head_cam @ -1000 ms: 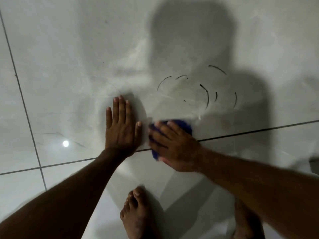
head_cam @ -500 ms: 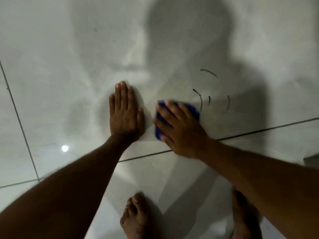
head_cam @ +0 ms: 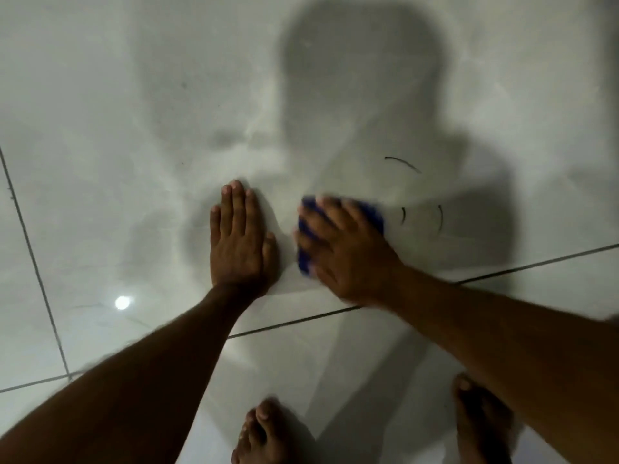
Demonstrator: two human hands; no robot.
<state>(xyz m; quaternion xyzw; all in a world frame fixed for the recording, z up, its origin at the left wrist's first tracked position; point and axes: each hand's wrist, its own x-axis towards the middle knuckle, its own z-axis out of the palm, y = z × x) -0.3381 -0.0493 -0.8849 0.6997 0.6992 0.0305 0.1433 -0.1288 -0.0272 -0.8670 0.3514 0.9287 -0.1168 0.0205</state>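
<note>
My right hand [head_cam: 348,252] presses a blue cloth [head_cam: 374,213] flat against the glossy white tiled surface [head_cam: 100,128], fingers spread over it. The hand is motion-blurred and hides most of the cloth. Just right of the cloth are black pen-like marks: a long arc [head_cam: 402,163] above and two short strokes [head_cam: 440,219] beside it. My left hand [head_cam: 239,242] lies flat on the tile to the left of the cloth, fingers straight and together, holding nothing.
Dark grout lines [head_cam: 536,264] cross the tiles below my hands and at the left. My two bare feet [head_cam: 264,433] show at the bottom edge. A lamp reflection [head_cam: 122,302] glints at lower left. My shadow covers the upper middle.
My right hand has slid the blue cloth up and to the right across the marks. Several marks on the left side are gone. My left hand stays flat on the tile.
</note>
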